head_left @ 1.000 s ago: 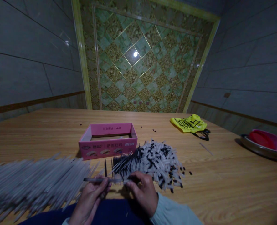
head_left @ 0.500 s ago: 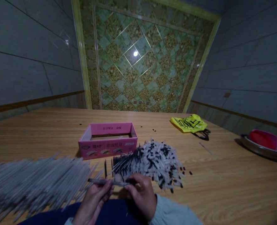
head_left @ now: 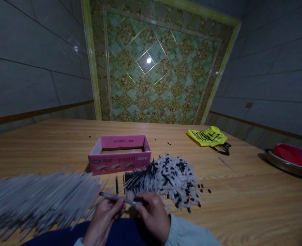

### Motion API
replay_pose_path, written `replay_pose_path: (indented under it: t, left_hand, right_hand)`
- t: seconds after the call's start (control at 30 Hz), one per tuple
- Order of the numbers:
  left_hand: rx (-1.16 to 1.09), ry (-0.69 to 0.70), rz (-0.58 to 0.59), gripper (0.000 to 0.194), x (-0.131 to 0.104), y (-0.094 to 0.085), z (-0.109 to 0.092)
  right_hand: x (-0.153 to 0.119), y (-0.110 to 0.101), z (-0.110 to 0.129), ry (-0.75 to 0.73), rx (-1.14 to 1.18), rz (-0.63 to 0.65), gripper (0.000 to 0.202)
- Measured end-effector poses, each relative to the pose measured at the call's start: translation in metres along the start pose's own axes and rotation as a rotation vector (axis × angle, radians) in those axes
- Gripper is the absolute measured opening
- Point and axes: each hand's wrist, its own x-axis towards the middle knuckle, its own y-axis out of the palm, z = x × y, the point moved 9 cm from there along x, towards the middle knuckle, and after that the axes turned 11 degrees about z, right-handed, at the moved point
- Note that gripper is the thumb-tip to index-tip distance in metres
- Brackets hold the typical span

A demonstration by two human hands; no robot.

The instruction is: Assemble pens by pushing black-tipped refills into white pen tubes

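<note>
We hold a slim pen (head_left: 113, 197) above the near edge of the tabletop (head_left: 243, 208), about midway along it. Our left hand (head_left: 109, 212) is nearly closed, its thumb and fingers pinching the pen around the middle; the dark end sticks out past them, pointing toward the left edge. Our right hand (head_left: 151, 209) curls at the pen's other end, thumb and forefinger drawn close around it. We cannot tell exactly what that end looks like, as the fingers cover it. The pen tilts slightly, its dark end a little farther from us.

Along the near left corner we see a broad pile of clear tubes (head_left: 38, 201), lying side by side. Just beyond our right hand lies a heap of small clear and black pieces (head_left: 175, 177), with thin dark sticks (head_left: 138, 179) bunched on its left side. Behind the sticks, toward the far edge, stands an open pink box (head_left: 120, 163). A crumpled yellow bag (head_left: 208, 137) lies near the far right corner, and a loose stick (head_left: 226, 164) rests nearer us. By the right edge, a metal pan (head_left: 281, 165) carries red and pink dishes (head_left: 290, 153).
</note>
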Motion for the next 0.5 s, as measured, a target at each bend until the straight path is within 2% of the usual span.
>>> replay_pose_path:
  t: [0.13,0.2,0.27,0.37,0.43,0.5]
  left_hand:
    - [0.108,0.045,-0.025,0.042,0.003,-0.001,-0.01]
    - [0.18,0.078,-0.026,0.045,0.002,-0.002,-0.021]
    - [0.316,0.14,-0.087,0.046,-0.001,-0.011,-0.037]
    - [0.752,0.314,-0.295,0.035,-0.016,-0.029,-0.074]
    - [1.156,0.435,-0.398,0.028,-0.027,-0.027,-0.094]
    - [1.487,0.447,-0.464,0.028,-0.032,-0.024,-0.1]
  right_hand:
    - [0.007,0.003,-0.001,-0.013,-0.035,0.059,0.02]
    - [0.019,-0.009,0.004,-0.05,-0.052,0.047,0.019]
    - [0.041,-0.03,0.013,-0.108,-0.094,-0.003,0.018]
    - [0.088,-0.063,0.025,-0.123,-0.285,-0.092,0.022]
    - [0.124,-0.075,0.022,0.007,-0.524,-0.105,0.024]
    - [0.154,-0.079,0.017,0.065,-0.585,-0.105,0.025]
